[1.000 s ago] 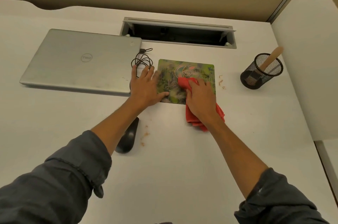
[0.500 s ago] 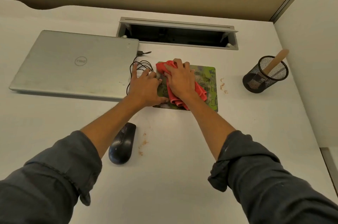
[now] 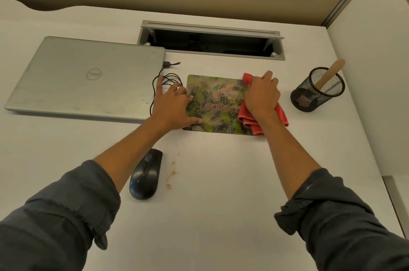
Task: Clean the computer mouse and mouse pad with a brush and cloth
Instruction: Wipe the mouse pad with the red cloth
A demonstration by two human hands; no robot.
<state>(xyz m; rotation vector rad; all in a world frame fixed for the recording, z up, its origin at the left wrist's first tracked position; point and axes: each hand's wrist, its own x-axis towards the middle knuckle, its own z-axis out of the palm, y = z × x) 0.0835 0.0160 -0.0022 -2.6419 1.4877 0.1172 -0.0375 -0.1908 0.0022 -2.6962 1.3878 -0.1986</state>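
Black wired computer mouse (image 3: 146,174) lies near on white desk (image 3: 221,182), beyond it left hand (image 3: 170,108) presses flat, fingers spread, on green printed rectangular mouse pad (image 3: 215,104), right hand (image 3: 261,95) clutching crumpled red cloth (image 3: 246,119) at pad's right edge.

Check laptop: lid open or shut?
Shut. The laptop lies flat on the desk, lid logo facing up, no screen or keyboard visible.

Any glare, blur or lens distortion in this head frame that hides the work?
Head view: warm, dim, even light; soft shadows only. Faint sheen on the mouse pad, its Logitech print still readable. Wide-angle bending curves the desk edges. Right hand on the red cloth and left hand look sharp.
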